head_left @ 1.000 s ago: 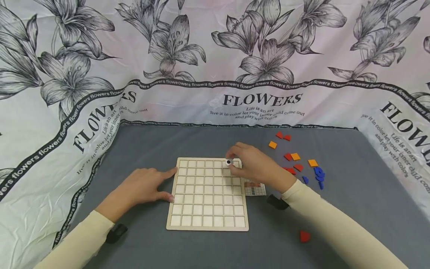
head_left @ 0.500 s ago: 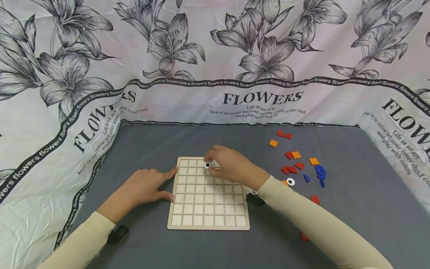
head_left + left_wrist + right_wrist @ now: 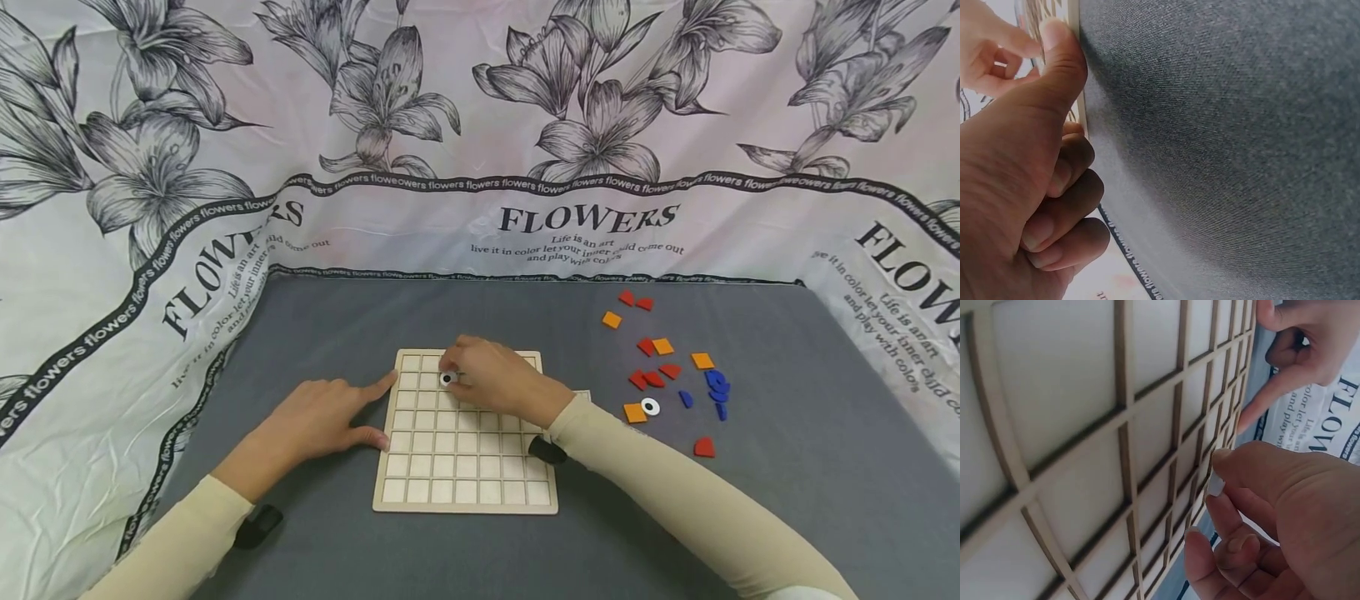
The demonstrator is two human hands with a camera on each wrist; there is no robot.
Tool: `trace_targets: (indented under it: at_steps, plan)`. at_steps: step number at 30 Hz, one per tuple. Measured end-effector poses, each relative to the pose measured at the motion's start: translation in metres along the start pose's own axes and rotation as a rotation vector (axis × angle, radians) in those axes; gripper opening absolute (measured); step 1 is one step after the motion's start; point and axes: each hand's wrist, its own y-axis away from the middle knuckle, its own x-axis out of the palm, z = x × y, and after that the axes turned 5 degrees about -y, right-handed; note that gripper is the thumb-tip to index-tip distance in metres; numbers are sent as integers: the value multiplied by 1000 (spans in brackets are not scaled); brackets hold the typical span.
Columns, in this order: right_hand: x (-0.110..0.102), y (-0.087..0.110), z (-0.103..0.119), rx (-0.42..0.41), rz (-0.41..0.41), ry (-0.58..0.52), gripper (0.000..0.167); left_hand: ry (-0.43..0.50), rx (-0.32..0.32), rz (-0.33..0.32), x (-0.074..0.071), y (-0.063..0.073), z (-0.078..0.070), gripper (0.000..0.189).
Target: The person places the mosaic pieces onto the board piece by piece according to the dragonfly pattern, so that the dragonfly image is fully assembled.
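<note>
A pale wooden board (image 3: 465, 508) divided into a grid of square recesses lies on the grey cloth in the head view. My right hand (image 3: 504, 382) is over its upper part, pinching a small white disc with a black centre (image 3: 447, 378) between thumb and finger. In the right wrist view the white disc (image 3: 1215, 485) appears edge-on at the fingertips, close over the grid. The thumb and index finger of my left hand (image 3: 318, 422) are stretched out and touch the board's left edge. Its other fingers are curled, as the left wrist view shows.
To the right lie several red pieces (image 3: 654, 379), several orange squares (image 3: 702, 361) and blue pieces (image 3: 717, 382). Another white disc with a black centre (image 3: 650, 407) touches an orange square. A printed card peeks out beside the board, mostly hidden by the right sleeve. A flower-printed cloth (image 3: 585, 237) stands behind.
My right hand has carried the white disc leftward across the board's upper rows, then slightly nearer to me. My left hand has stayed at the board's edge.
</note>
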Motion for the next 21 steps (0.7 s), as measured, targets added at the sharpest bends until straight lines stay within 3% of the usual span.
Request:
trace_targets:
  at_steps: [21]
  plan:
    - [5,-3,8,59,-9,47,21,16,-11,5,2,1,0,98]
